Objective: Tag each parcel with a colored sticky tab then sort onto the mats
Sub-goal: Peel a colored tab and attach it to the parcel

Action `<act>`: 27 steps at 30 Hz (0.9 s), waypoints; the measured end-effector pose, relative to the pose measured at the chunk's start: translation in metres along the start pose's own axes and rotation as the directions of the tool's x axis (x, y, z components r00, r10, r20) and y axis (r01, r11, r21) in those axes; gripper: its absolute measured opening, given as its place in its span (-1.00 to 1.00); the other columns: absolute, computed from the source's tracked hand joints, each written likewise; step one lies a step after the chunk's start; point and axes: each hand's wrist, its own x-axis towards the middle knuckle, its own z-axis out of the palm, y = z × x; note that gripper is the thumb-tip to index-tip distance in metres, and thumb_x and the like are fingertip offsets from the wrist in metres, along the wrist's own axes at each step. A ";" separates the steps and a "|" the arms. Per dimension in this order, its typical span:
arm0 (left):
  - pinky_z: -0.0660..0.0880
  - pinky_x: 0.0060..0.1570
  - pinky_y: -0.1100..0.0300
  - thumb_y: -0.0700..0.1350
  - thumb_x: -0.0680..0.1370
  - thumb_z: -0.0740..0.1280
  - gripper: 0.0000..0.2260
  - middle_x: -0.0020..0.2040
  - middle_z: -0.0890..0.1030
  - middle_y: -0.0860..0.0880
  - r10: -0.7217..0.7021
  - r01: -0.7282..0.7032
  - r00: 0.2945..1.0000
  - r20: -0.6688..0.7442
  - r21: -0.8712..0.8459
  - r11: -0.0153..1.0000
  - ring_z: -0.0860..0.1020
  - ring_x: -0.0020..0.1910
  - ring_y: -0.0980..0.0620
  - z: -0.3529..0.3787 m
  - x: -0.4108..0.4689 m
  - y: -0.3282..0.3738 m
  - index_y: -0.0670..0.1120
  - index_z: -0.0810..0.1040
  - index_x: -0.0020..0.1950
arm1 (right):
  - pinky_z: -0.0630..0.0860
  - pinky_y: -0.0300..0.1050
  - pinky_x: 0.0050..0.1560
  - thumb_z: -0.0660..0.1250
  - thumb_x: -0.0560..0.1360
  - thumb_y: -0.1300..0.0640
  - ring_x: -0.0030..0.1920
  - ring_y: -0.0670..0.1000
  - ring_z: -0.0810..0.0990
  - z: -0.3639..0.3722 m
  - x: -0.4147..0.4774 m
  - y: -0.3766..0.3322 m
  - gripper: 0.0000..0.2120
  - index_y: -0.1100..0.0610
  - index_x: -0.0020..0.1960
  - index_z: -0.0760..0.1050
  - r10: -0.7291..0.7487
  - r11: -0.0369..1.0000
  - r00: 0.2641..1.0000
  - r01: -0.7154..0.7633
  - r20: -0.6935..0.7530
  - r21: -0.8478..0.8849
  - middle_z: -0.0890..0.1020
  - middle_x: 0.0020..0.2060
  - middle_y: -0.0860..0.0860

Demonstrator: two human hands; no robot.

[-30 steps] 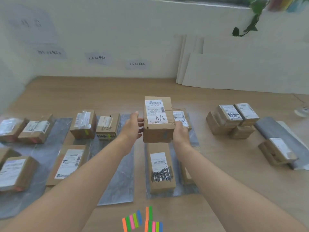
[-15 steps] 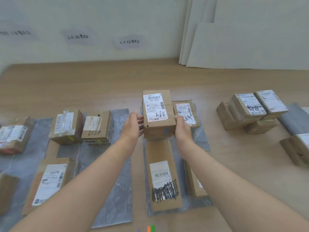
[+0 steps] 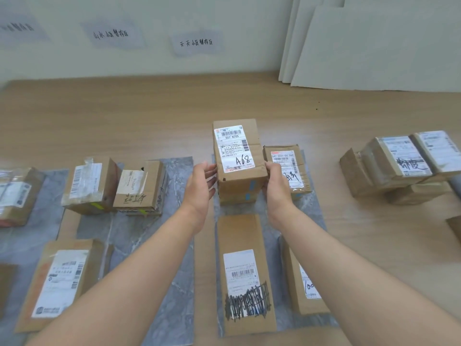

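The parcel marked A68 (image 3: 237, 151) stands on the far end of a grey mat (image 3: 309, 211), with a blue tab (image 3: 252, 185) on its near face. My right hand (image 3: 277, 188) presses against its right side. My left hand (image 3: 199, 186) is at its left side, fingers spread, with only the fingertips near the edge. On the same mat lie a smaller labelled parcel (image 3: 287, 161) behind my right hand, a long parcel (image 3: 244, 270) with a scribbled-over label, and another parcel (image 3: 299, 283) partly hidden by my right forearm.
The mat to the left (image 3: 174, 245) carries two parcels (image 3: 92, 183) (image 3: 139, 188) with yellow-green tabs and a flat one (image 3: 59, 280). A pile of parcels (image 3: 399, 166) sits on bare floor at right. White boards (image 3: 374, 46) and paper signs (image 3: 197, 42) are on the wall.
The A68 parcel has gone forward and down onto the far end of the mat. My left hand's fingers have loosened from its side. The view has tipped lower and closer; the sticky tabs have left view.
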 end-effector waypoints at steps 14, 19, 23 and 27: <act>0.29 0.08 0.47 0.09 0.68 0.07 -0.75 0.04 0.57 0.37 0.226 -0.238 0.969 0.098 0.140 0.961 0.46 0.05 0.47 -0.005 -0.070 0.034 0.17 0.54 0.15 | 0.29 0.24 0.44 0.18 0.66 -0.02 0.40 0.28 0.33 -0.022 -0.087 -0.044 -0.47 0.38 0.42 0.33 -0.173 0.983 0.984 0.175 -0.047 0.054 0.39 0.39 0.27; 0.32 -0.37 0.62 -0.02 0.71 0.06 -0.75 -0.29 0.61 0.35 0.360 -0.379 0.922 0.141 0.146 0.914 0.47 -0.36 0.56 0.006 -0.123 0.056 0.11 0.51 0.01 | 0.47 -0.25 0.05 0.17 0.66 -0.03 0.11 -0.08 0.61 -0.042 -0.133 -0.066 -0.65 0.09 0.28 0.60 -0.271 0.962 0.962 0.271 -0.010 0.027 0.69 0.04 -0.10; 0.28 0.17 0.39 0.09 0.67 0.09 -0.61 0.30 0.54 0.13 0.385 -0.405 0.910 0.155 0.130 0.905 0.47 0.23 0.30 0.024 -0.157 0.067 0.00 0.47 0.42 | 0.39 -0.24 0.29 0.17 0.63 -0.08 0.30 -0.14 0.51 -0.067 -0.168 -0.082 -0.58 0.02 0.41 0.54 -0.355 0.935 0.934 0.355 0.039 0.022 0.59 0.30 -0.16; 0.13 0.47 0.12 0.22 0.62 0.11 -0.49 0.54 0.34 0.05 0.386 -0.413 0.901 0.199 0.119 0.903 0.25 0.52 0.08 0.044 -0.207 0.073 0.04 0.36 0.53 | 0.33 -0.02 0.50 0.16 0.64 -0.05 0.39 -0.06 0.50 -0.099 -0.202 -0.095 -0.58 0.05 0.41 0.54 -0.415 0.910 0.908 0.412 0.059 0.055 0.58 0.36 -0.08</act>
